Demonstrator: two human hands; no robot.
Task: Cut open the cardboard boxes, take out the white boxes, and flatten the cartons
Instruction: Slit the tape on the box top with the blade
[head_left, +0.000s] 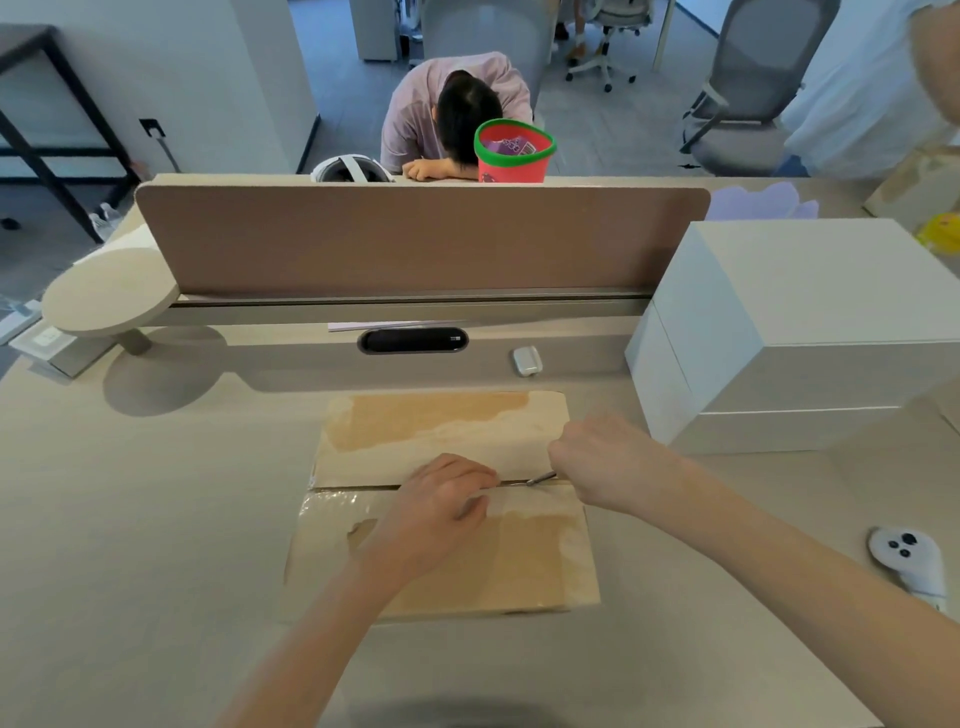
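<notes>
- The cardboard box (519, 566) lies flat on the bench (156, 519), right in front of the person. Its two top flaps meet at a seam (358, 487) that runs left to right.
- The left hand (441, 506) rests on the near flap just beside the seam, fingers bent and pressing down on the carton; it holds nothing.
- The right hand (602, 457) is closed in a fist round a small cutter — only the thin metal blade (540, 478) shows, its tip down in the seam near the box's right end.
- Stacked white boxes (810, 332) stand on the bench to the right, near the carton but apart from it.
- A white controller (906, 558) lies at the far right, and a small white case (527, 360) lies behind the carton.
- Beyond the brown divider (415, 239) stands a red bucket (511, 161) with a green rim — a person (457, 114) is slumped forward beside it.
</notes>
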